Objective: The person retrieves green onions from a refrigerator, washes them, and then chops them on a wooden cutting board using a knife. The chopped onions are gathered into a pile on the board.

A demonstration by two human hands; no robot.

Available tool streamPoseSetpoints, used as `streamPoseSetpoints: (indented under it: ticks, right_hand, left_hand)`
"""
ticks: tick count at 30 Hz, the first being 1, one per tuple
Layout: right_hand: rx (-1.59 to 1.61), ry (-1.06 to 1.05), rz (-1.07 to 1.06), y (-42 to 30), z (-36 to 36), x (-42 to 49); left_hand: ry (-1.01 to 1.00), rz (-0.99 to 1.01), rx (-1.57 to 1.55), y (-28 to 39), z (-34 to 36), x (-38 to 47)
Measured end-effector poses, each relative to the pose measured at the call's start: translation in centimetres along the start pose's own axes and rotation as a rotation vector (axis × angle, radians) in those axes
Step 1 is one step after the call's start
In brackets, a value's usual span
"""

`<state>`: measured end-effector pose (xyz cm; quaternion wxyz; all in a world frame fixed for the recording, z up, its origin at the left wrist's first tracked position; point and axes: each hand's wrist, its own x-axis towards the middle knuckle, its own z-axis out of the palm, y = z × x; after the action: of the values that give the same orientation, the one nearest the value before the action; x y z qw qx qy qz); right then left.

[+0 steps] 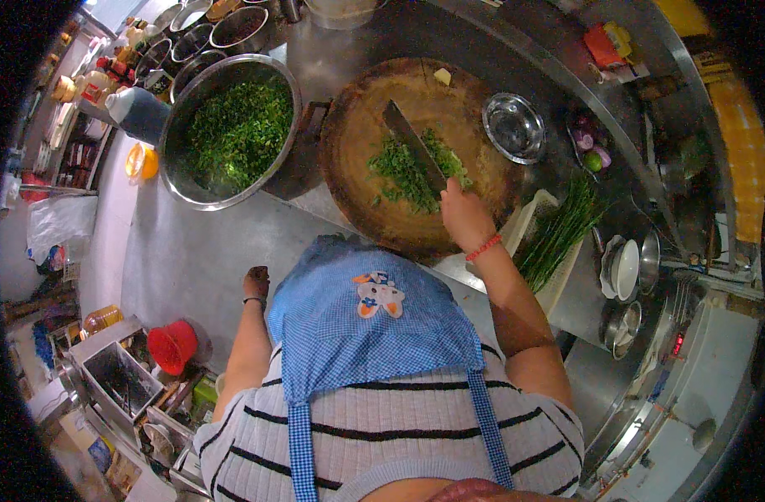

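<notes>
My right hand grips the handle of a cleaver. Its dark blade lies across a pile of chopped green herbs on a round wooden chopping block. Paler green pieces are on the blade's right side. Away from the block, my left hand hangs low at my side, left of the blue checked apron; its fingers are dark and too small to make out. A large steel bowl left of the block holds a heap of chopped greens.
A small metal bowl sits at the block's right edge, near a pale yellow piece. Long green stalks lie in a white plastic basket. Seasoning bowls line the back left; a red bucket stands lower left.
</notes>
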<state>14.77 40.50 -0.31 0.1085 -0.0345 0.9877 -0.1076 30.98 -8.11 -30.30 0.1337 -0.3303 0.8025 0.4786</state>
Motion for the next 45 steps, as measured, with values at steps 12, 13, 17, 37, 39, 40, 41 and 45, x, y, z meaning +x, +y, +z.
streamPoseSetpoints:
  ticks: [12,13,17,37,39,40,41,45]
  right_hand:
    - [-0.027,-0.094,0.134,0.5,-1.0,-0.5]
    - [-0.02,-0.107,0.136,0.9,-0.6,-0.2]
    - [0.111,0.016,0.077,1.2,-1.4,-0.4]
    - [0.071,0.107,0.21,3.5,-1.3,-1.2]
    - [0.098,0.115,0.256,1.6,-3.0,-1.4]
    - [0.059,0.084,0.308,2.1,-2.0,-1.4]
    - [0.039,0.079,0.3,3.2,-0.5,-1.1]
    - [0.06,0.068,0.204,4.0,-0.2,-1.0]
  left_hand:
    - [-0.139,0.007,0.36,-0.1,0.1,0.6]
    - [-0.14,-0.012,0.383,0.0,0.2,0.6]
    - [-0.052,0.317,0.45,-2.8,-0.2,1.3]
    - [-0.109,0.525,0.738,-2.1,1.1,4.3]
    - [-0.107,0.356,0.393,-5.2,1.0,5.5]
    - [-0.191,0.433,0.633,-3.6,1.2,5.6]
    - [-0.195,0.453,0.629,-2.2,1.7,5.3]
    - [-0.167,0.458,0.46,-0.5,1.1,4.0]
